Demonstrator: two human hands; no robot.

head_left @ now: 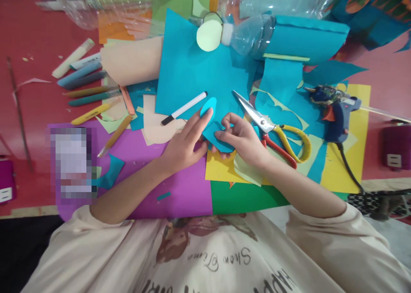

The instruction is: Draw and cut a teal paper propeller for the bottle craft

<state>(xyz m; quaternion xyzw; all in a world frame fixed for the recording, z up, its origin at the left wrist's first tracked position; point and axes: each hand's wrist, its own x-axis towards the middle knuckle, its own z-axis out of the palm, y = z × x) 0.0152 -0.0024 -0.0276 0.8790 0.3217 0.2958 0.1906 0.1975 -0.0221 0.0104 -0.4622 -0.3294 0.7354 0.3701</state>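
Between my two hands is a cut piece of blue paper, with a rounded end rising past my left fingertips. My left hand is closed on its left side, index finger along the rounded end. Thumb and bent fingers of my right hand pinch the paper's right side. Just above my left hand a white marker with black ends lies partly on a large blue sheet. Scissors with yellow and red handles rest beside my right hand, blades spread slightly, tips pointing up-left.
A glue gun lies at the right on yellow paper. A plastic bottle wrapped in blue paper lies at the back. Several markers and a rolled beige paper are at the left, near a blurred-out phone-like object.
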